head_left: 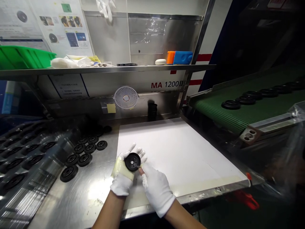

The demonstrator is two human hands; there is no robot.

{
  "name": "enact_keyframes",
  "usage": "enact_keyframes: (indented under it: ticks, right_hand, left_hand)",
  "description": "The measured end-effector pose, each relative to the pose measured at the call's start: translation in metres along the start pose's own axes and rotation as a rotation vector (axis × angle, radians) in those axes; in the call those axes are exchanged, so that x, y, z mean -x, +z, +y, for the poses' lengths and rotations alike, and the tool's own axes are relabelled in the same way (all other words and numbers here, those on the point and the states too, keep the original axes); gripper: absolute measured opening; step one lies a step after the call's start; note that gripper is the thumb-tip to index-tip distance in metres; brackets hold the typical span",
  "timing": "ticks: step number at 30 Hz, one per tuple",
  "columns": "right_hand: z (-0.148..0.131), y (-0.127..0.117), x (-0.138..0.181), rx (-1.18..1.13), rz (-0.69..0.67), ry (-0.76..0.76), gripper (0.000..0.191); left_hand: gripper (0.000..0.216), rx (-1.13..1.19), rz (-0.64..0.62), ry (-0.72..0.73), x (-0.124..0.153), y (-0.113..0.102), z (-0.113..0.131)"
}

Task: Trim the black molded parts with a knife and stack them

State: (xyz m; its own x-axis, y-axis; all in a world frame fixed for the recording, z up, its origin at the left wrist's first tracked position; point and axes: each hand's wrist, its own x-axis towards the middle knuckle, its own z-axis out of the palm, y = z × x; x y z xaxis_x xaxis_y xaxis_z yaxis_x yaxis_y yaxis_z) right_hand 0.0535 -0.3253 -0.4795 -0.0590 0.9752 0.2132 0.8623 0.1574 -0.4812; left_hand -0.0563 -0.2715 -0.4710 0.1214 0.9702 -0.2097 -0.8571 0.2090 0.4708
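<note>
- Black grooved disc [132,162] sits on the left hand [120,179], above the left edge of the white sheet. Looks light, stiff and moulded, maybe a bit slick against gloves; I'd take it by the rim.
- That left grip is open, with gloved fingers spread behind the disc like a cradle, no real clamp.
- Right hand [156,189] is up against the rim, one bare fingertip showing past the glove. Can't tell if that grip is closed.
- White sheet [178,149] on the steel table [71,197] leaves lots of room ahead and to the right.
- Loose black discs [90,148] lie just left of the sheet.
- Green conveyor belt [219,111] runs past the table's right edge.
</note>
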Motion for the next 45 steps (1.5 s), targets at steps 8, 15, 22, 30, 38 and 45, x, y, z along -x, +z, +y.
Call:
enact_keyframes:
  ticks: [8, 15, 22, 30, 38, 45]
  right_hand:
    - [-0.003, 0.006, 0.001, -0.004, -0.014, 0.019, 0.022]
    - [0.003, 0.002, -0.001, -0.007, -0.001, 0.018, 0.022]
    - [0.003, 0.005, 0.002, -0.001, -0.006, 0.032, 0.021]
    - [0.001, 0.001, 0.004, -0.030, 0.003, 0.014, 0.021]
    - [0.000, 0.007, 0.010, 0.001, -0.009, 0.027, 0.020]
    - [0.004, 0.001, 0.008, -0.040, 0.004, 0.005, 0.021]
  left_hand:
    - [0.010, 0.128, 0.076, 0.104, -0.011, -0.001, -0.008]
    - [0.038, -0.004, 0.019, -0.027, 0.001, -0.002, -0.002]
    - [0.007, 0.103, 0.036, 0.048, -0.012, -0.003, -0.009]
    - [0.032, -0.038, -0.007, -0.050, -0.001, -0.004, -0.002]
    - [0.003, 0.114, 0.004, 0.072, -0.012, -0.008, -0.015]
    - [0.036, -0.031, -0.009, -0.063, 0.009, 0.000, -0.002]
